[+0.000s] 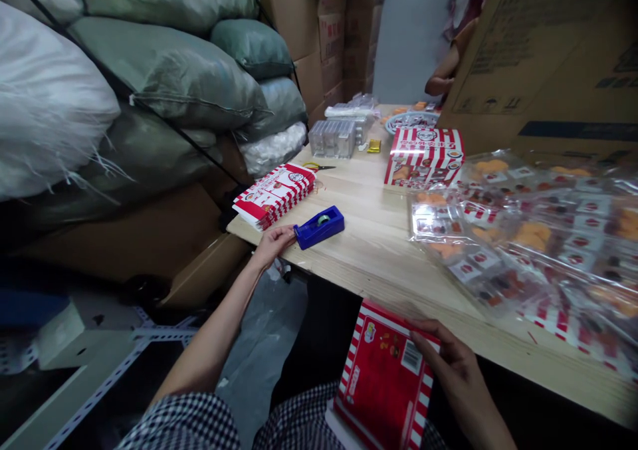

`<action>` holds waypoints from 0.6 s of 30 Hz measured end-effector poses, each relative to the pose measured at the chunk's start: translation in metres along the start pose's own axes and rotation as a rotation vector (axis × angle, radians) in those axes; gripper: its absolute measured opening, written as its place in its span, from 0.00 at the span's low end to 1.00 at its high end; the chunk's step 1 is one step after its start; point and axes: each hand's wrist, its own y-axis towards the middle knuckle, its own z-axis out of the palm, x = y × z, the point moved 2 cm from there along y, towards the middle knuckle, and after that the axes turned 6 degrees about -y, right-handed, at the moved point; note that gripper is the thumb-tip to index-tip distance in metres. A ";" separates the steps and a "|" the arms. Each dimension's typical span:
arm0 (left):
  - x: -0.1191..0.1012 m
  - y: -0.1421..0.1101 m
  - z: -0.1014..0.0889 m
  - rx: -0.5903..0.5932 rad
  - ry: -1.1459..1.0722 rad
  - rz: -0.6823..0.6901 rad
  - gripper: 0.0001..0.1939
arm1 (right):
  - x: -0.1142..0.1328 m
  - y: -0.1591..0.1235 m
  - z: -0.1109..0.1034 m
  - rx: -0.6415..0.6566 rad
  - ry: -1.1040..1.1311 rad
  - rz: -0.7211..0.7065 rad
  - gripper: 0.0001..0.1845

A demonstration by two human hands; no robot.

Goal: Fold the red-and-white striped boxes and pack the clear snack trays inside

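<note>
My left hand (273,240) reaches to the table's near-left corner and touches the end of a blue tape dispenser (319,225), fingers curled at its cutter. My right hand (451,363) grips the top edge of a red-and-white striped box (386,380) held upright over my lap, below the table edge. A stack of flat striped cartons (275,194) lies just behind the dispenser.
A wooden table (379,250) carries clear blister packs of toys (528,237) on the right, an upright striped box (425,157), clear plastic cases (335,137) and scissors (319,167). Another person's hand (443,78) holds a large cardboard box (548,58). Stuffed sacks (164,71) pile up on the left.
</note>
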 end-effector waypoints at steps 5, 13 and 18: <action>-0.005 -0.018 0.004 -0.150 0.068 0.083 0.20 | 0.018 -0.018 -0.013 -0.132 0.010 -0.072 0.16; -0.072 -0.152 0.104 0.007 0.005 0.240 0.08 | 0.039 -0.037 0.007 -0.409 -0.196 -0.564 0.12; -0.057 -0.209 0.177 0.254 -0.172 -0.006 0.06 | 0.033 -0.036 0.025 -0.299 -0.277 -0.681 0.18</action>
